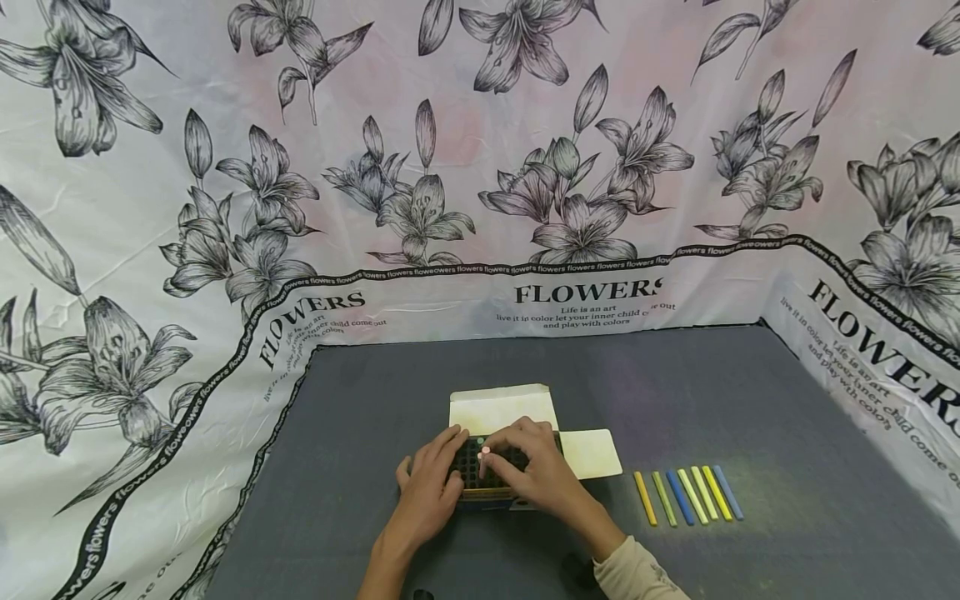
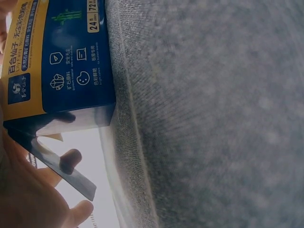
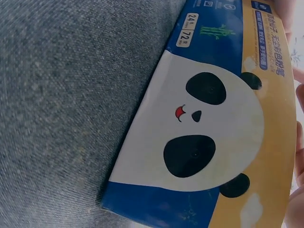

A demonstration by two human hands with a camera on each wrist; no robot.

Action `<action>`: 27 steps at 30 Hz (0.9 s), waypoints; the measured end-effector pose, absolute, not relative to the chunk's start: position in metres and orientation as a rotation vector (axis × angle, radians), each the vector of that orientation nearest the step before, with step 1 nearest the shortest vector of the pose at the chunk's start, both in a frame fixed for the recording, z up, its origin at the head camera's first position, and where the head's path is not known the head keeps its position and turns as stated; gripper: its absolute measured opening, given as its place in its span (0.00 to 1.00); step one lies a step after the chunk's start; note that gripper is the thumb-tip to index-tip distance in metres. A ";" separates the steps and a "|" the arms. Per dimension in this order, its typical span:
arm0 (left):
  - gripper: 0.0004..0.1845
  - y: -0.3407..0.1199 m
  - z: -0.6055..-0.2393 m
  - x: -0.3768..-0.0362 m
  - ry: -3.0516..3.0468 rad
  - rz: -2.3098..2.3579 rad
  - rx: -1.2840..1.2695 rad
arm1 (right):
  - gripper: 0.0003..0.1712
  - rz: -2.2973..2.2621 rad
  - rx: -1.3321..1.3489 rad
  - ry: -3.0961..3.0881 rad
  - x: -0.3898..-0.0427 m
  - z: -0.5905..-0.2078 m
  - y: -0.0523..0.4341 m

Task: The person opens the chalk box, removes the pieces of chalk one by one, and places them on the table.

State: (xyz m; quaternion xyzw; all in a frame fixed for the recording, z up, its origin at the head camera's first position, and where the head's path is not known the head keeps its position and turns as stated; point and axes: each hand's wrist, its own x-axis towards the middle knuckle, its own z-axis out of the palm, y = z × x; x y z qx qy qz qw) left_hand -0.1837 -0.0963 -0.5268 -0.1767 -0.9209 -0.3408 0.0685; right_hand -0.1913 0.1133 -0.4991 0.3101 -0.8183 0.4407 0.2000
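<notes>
A chalk box (image 1: 487,503) lies open, with a black insert (image 1: 470,467) full of round holes inside. Its blue and yellow side carries a panda face (image 3: 228,128) in the right wrist view. My right hand (image 1: 546,471) pinches a pale pink chalk stick (image 1: 486,451) between thumb and index finger, upright over the insert. On the box's left side rests my left hand (image 1: 429,492), its fingers along the rim and thumb near the front corner. In the left wrist view, its fingers are beside a side flap (image 2: 78,180). A greenish chalk end shows at the insert's back.
The cream lid (image 1: 501,407) stands folded back behind the box, and another flap (image 1: 592,454) sticks out right. Several yellow, green and blue chalk sticks (image 1: 681,497) lie in a row on the grey tabletop (image 1: 360,400) to the right. Flower-printed cloth (image 1: 450,304) borders the table.
</notes>
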 end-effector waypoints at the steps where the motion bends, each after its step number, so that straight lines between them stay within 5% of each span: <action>1: 0.30 -0.096 -0.527 -0.184 -2.772 -1.027 -0.534 | 0.04 1.238 0.862 -2.285 -0.191 -0.499 0.114; 27: 0.30 -0.094 -0.528 -0.184 -2.795 -1.005 -0.503 | 0.15 1.271 0.748 -2.061 -0.195 -0.495 0.142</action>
